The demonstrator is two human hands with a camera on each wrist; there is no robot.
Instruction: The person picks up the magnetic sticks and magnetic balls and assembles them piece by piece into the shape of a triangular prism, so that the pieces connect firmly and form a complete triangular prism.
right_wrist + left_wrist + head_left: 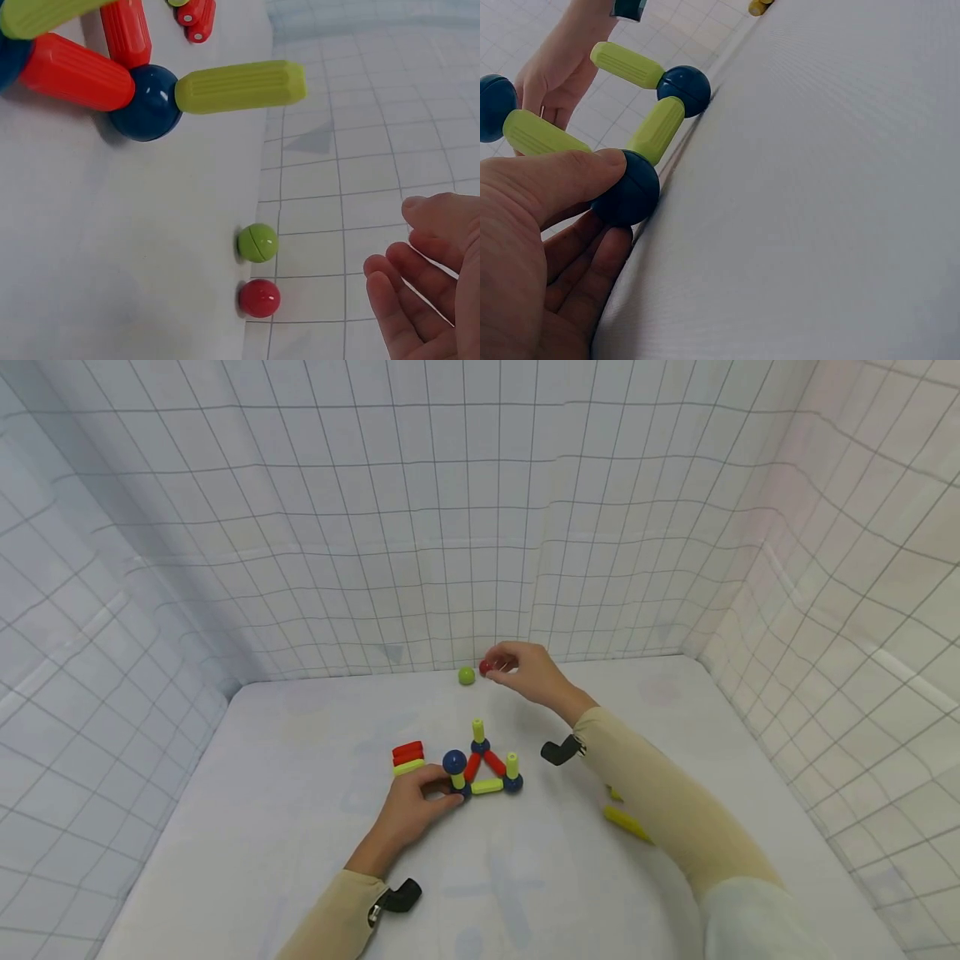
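Observation:
My left hand (pixel 412 806) pinches a dark blue ball (pixel 634 191) between thumb and fingers, at the near left corner of a triangle of magnetic building pieces. Two red rods (pixel 79 71) and a yellow-green rod (pixel 487 786) make its sides. From each corner ball stands an upright yellow-green rod (pixel 240 86); the one by my left hand carries another blue ball (pixel 454 762) on top. Toward the back edge, my right hand (pixel 528 672) hovers with fingers loosely bent and apart. The right wrist view shows space between them and the red ball (pixel 259 298). Beside that lies a green ball (pixel 258 242).
Left of the triangle lie spare red rods (pixel 408 749) and a yellow-green rod (pixel 408 767). More yellow rods (pixel 626 822) lie partly hidden under the right forearm. Grid-patterned cloth walls (pixel 480 527) rise behind and on both sides of the white surface (pixel 300 827).

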